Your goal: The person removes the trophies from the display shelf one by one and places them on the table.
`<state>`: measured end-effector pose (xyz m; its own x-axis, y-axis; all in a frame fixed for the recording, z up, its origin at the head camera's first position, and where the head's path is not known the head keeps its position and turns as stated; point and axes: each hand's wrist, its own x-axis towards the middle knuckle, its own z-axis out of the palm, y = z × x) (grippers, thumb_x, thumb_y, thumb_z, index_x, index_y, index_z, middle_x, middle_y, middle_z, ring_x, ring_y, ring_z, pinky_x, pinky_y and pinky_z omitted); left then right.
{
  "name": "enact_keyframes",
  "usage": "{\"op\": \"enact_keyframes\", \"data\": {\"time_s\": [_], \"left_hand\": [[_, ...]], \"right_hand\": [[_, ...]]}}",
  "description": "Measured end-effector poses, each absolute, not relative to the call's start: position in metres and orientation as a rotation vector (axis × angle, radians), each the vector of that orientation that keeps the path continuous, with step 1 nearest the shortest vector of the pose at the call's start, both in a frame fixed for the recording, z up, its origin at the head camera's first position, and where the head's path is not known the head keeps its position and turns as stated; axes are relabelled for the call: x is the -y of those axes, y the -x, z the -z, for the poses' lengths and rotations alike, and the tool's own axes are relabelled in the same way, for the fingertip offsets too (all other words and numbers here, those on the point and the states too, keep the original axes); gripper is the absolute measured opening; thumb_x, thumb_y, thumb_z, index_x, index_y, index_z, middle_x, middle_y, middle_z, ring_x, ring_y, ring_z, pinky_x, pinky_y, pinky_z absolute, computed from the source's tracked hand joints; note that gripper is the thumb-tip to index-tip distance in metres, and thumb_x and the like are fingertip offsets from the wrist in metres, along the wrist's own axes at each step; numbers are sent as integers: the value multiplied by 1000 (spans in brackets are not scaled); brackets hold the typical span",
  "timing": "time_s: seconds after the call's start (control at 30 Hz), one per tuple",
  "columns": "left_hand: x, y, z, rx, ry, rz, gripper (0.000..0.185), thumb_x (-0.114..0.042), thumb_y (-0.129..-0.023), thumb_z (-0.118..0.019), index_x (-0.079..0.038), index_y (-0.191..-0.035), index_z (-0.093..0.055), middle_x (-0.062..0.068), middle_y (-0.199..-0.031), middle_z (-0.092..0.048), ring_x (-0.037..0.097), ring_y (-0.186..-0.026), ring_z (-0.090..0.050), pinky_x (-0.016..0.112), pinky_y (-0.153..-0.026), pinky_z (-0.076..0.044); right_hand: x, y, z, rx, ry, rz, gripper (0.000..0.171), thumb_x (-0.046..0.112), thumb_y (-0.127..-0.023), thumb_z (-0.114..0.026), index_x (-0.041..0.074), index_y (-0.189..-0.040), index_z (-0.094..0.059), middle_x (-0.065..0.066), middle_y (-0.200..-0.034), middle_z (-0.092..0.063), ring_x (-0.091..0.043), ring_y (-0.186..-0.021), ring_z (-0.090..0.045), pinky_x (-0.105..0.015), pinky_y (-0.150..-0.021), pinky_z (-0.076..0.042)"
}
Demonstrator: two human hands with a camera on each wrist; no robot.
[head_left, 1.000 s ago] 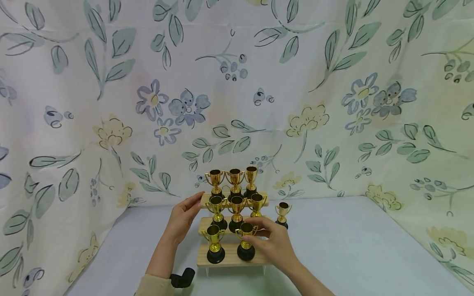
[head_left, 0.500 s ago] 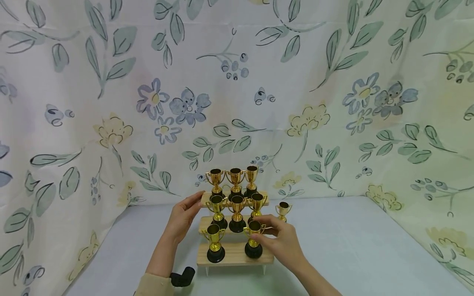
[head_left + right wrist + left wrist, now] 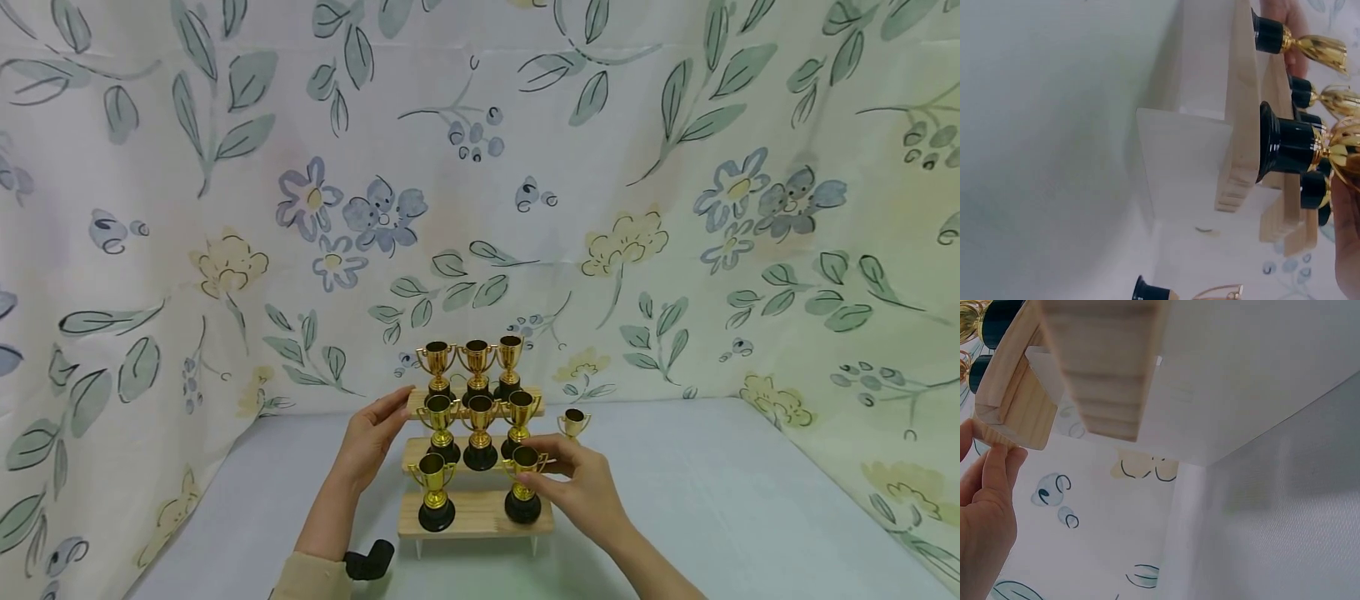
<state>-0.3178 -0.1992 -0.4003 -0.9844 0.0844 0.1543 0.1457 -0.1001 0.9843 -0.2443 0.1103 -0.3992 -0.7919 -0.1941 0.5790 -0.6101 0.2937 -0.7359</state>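
A three-step wooden display stand (image 3: 472,512) bears several small gold trophy cups on black bases. My left hand (image 3: 366,442) holds the left end of its top step; in the left wrist view the thumb and fingers pinch the end of a wooden board (image 3: 1029,419). At the right end of the bottom step, my right hand (image 3: 583,485) pinches an upright gold trophy (image 3: 524,483) by its cup. In the right wrist view, this trophy's black base (image 3: 1291,145) is at the board's surface. Another gold trophy (image 3: 433,492) stands at the left of the same step.
One more trophy (image 3: 573,422) stands on the white table (image 3: 720,500) right of the stand, partly hidden by my right hand. A black bent object (image 3: 370,561) lies by the left sleeve. A floral cloth (image 3: 465,208) hangs behind.
My right hand has moved the trophy rightward along the bottom step, from right of the middle to the right end. The left hand stays at the top step.
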Motion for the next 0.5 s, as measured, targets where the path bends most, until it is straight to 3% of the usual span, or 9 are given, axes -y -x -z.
{"op": "enact_keyframes", "data": {"time_s": [0.27,0.5], "left_hand": [[200,318,400,2085,284,2287,51,-8,-100,-54,-5,-150,-41,10,-157,-40,-14,-116,-55,7,-103,-45],[200,317,399,2068,277,2300,50,-7,-101,-54,-4,-149,-42,11,-156,-40,-13,-116,-56,8,-103,-46]], "right_hand": [[-115,245,397,2188,-742,-1510,35,19,-79,-82,16,-112,-71,-6,-109,-74,1,-93,-68,-25,-77,-63],[-122,246,399,2193,-740,-1493,35,18,-80,-82,13,-113,-71,-6,-109,-74,1,-90,-68,-25,-78,-63]]}}
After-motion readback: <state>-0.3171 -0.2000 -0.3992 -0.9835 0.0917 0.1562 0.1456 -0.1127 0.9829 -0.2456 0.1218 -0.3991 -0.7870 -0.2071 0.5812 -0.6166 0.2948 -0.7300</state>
